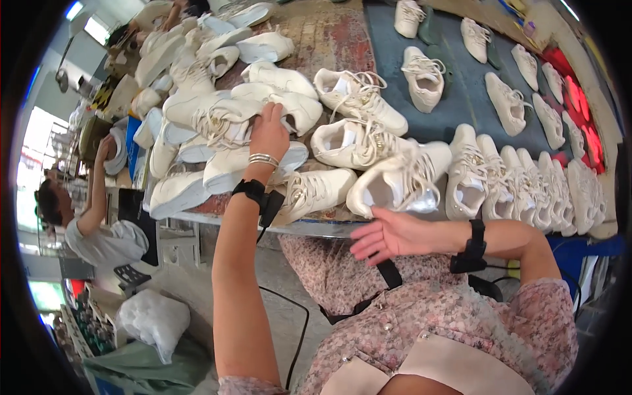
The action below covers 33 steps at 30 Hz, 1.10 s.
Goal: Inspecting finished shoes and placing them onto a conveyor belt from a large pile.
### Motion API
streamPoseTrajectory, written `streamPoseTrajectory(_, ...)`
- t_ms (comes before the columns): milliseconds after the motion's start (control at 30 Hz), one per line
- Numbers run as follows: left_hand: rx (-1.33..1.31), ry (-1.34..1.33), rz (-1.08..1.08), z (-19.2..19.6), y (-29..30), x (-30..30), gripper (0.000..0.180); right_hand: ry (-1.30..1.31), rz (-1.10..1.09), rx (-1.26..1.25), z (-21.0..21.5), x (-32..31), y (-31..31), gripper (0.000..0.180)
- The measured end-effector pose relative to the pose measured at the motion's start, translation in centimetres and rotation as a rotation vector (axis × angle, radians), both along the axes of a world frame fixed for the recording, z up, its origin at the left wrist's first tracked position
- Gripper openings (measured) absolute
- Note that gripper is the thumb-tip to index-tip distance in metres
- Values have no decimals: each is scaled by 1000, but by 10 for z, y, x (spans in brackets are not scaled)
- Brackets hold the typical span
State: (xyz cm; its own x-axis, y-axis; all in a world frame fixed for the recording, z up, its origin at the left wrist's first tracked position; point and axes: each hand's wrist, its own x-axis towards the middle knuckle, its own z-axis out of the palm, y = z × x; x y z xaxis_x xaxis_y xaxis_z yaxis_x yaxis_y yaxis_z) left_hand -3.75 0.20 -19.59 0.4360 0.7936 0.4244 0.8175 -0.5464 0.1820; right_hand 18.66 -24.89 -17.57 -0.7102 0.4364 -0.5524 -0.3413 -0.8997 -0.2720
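My left hand (270, 135) reaches into the pile at the left of the table. Its fingers are closed over the collar of a cream lace-up sneaker (224, 122), which lies among others with pale soles. My right hand (395, 236) is at the table's front edge, fingers stretched out and holding nothing. Just above its thumb sits another cream sneaker (385, 184) with loose laces and a blurred toe. Two more cream sneakers, one lower (339, 145) and one higher (362, 99), lie between my hands.
A row of upright cream sneakers (467, 174) lines the front edge at the right. Behind it, a dark conveyor belt (474, 99) carries spaced sneakers toward a red glow. At the left, another person (99, 210) works. A white plastic bag (155, 322) lies below.
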Motion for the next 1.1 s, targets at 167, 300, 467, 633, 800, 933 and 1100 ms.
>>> streamPoseTrajectory(167,15,-40,-40,-2,1,-1,44,-126,195,-113,-18,-2,-19,74)
streamPoseTrajectory(300,-13,-33,-25,-3,3,-2,45,-123,108,-103,-28,-8,-11,69)
streamPoseTrajectory(467,-66,-4,-130,-4,7,-16,53,60,23,77,-8,-36,-1,51)
streamPoseTrajectory(633,-216,155,-199,14,6,-12,62,-844,199,1878,37,-65,18,48)
streamPoseTrajectory(800,-286,159,-292,22,16,-29,52,-1426,47,2208,19,-120,80,61)
streamPoseTrajectory(933,-318,180,-312,34,29,-45,43,-1441,101,2359,1,-143,107,57)
streamPoseTrajectory(1100,-387,225,-239,41,17,-29,47,-1251,255,2334,32,-116,113,50)
